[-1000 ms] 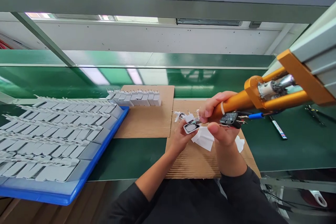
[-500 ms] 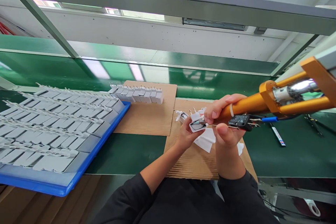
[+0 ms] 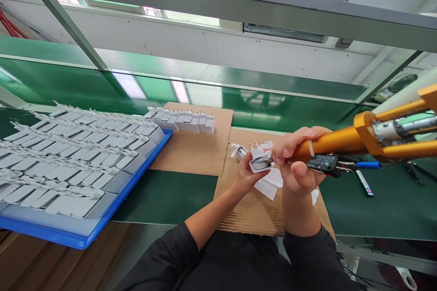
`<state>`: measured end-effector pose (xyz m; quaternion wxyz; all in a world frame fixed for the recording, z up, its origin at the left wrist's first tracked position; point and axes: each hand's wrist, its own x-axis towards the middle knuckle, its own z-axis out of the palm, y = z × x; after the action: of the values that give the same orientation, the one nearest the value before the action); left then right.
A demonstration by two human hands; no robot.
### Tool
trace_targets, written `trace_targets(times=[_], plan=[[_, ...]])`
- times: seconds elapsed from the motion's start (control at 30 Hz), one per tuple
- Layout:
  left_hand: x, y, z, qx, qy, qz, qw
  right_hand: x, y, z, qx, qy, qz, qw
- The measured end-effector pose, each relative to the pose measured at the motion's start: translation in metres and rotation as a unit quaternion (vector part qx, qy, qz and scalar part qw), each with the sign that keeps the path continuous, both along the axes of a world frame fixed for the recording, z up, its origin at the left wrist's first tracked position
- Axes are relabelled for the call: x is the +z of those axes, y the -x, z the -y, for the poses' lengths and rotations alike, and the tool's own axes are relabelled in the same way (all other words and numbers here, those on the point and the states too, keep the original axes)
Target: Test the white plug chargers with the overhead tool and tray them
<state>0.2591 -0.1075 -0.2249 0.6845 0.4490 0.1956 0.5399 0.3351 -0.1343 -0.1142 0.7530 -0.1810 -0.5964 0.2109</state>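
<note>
My left hand [image 3: 245, 178] grips a white plug-adapter housing [image 3: 253, 166], its open end turned to the right. My right hand [image 3: 298, 157] is wrapped round an orange cylindrical tool [image 3: 336, 144] that slants up to the right. On the tool's underside sits a black microswitch [image 3: 322, 163], near my right thumb. The tool's metal tip [image 3: 267, 158] meets the open end of the housing; how deep it goes cannot be told. Just behind my left fingers lie more white adapter parts [image 3: 238, 150]. White paper pieces [image 3: 271, 184] rest below the hands.
At left, a blue-edged tray [image 3: 116, 202] carries several rows of white adapters [image 3: 78, 159]. Another row of adapters [image 3: 191, 120] stands on the left cardboard sheet [image 3: 191, 157]. Right of my hands lie a pen-like stick [image 3: 364, 183] and dark pliers [image 3: 414, 173]. A metal frame bar crosses above.
The view has shifted slightly. The orange tool's rear end has dropped a little and moved right. Both hands keep their holds, with the tip still at the housing.
</note>
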Motion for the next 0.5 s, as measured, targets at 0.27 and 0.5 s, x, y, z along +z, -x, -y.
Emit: trace_targets(times=[0.27, 0.5], plan=[[0.0001, 0.0008, 0.0007, -0.008, 0.003, 0.012, 1.0, 0.0005, 0.0002, -0.0003, 0.011, -0.003, -0.01, 1.0], [-0.001, 0.0005, 0.0004, -0.006, 0.014, 0.014, 1.0, 0.0016, -0.0007, -0.0003, 0.011, -0.012, -0.008, 1.0]])
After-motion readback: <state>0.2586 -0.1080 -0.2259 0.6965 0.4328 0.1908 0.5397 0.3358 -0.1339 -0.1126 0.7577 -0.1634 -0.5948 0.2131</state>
